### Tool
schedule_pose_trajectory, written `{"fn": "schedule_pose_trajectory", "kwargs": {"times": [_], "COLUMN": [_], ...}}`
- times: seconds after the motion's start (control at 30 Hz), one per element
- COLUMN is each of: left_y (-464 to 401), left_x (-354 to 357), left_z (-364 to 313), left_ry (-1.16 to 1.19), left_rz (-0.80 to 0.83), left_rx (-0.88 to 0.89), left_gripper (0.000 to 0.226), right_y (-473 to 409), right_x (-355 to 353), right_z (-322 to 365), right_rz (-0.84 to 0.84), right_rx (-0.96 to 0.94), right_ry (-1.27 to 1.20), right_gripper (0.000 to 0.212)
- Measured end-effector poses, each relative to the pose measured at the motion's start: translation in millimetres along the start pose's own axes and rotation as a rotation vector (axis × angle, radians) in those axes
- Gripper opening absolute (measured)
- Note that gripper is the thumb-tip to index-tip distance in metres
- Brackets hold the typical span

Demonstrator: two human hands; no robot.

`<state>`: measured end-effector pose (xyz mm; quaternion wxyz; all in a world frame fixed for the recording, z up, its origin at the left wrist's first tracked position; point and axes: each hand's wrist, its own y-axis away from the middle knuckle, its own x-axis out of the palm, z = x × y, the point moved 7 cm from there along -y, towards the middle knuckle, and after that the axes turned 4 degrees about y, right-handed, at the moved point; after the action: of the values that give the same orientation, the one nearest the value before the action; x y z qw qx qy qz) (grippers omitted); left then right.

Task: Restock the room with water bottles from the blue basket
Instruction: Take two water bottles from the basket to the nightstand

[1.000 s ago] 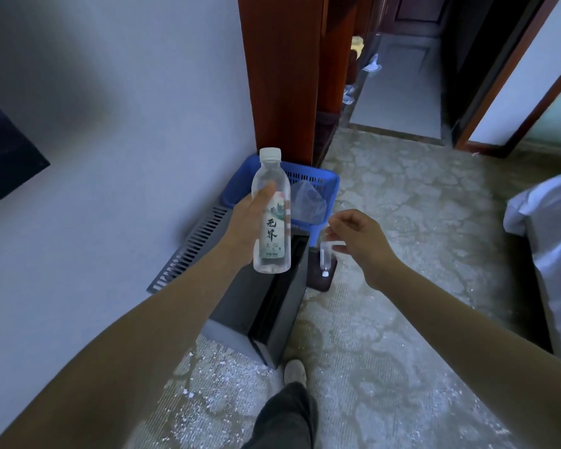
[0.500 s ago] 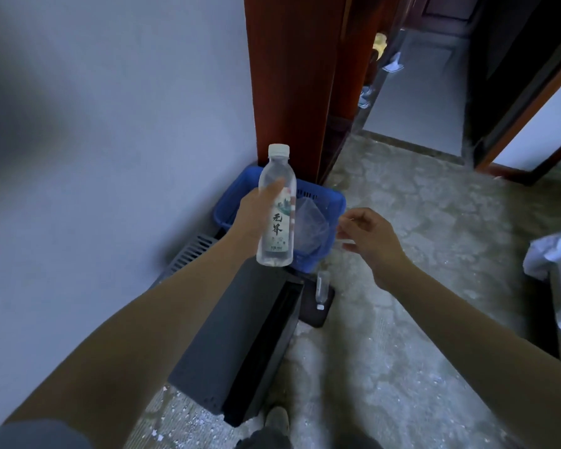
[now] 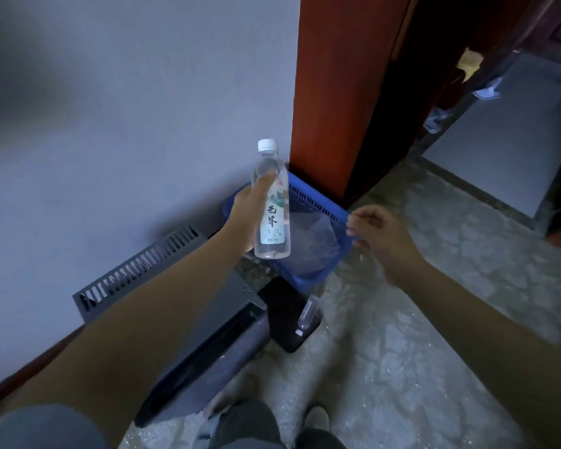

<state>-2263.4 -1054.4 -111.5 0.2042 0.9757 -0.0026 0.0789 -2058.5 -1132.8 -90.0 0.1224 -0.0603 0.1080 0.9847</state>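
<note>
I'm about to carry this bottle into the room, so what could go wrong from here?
1. The left hand holds the water bottle one-handed from the side; it might slip.
2. The right hand hovers at the blue basket rim and may tip it.
3. A bottle lying near the feet could trip you.

Water bottle (image 3: 271,202), held upright in the left hand (image 3: 246,215): its white label carries two large black brush-style Chinese characters set vertically, the upper reading 无, the lower not clearly legible. Beneath them a line of small print is too blurred to read. No other text is legible.
</note>
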Motion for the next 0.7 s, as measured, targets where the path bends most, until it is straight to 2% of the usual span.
{"fn": "schedule_pose_trajectory", "kwargs": {"times": [0.07,0.17,0.43,0.7], "left_y": [-1.8,-13.9,-62.3,-137.0], "left_x": [9.3,19.2,36.4,32.4], "left_z": [-0.7,-4.4,-4.8,-12.7], "left_ry": [-0.017,-0.024,0.058,0.113], "left_rz": [-0.065,-0.115,-0.156,-0.286], "left_rx": [0.005,0.027,0.058,0.053], "left_gripper": [0.044,0.036,0.027,0.030], "right_y": [-13.6,-38.1,-115.8,-204.7], "right_x": [-13.9,-28.5,-40.4,-40.9], "right_z": [0.5,-2.1,-8.0,7.1], "right_rz": [0.021,0.056,0.138,0.206], "right_rx": [0.000,0.002,-0.006,-0.011], "right_ry": [-0.018,0.008,0.077,0.136], "right_gripper": [0.020,0.022,0.020,0.021]}}
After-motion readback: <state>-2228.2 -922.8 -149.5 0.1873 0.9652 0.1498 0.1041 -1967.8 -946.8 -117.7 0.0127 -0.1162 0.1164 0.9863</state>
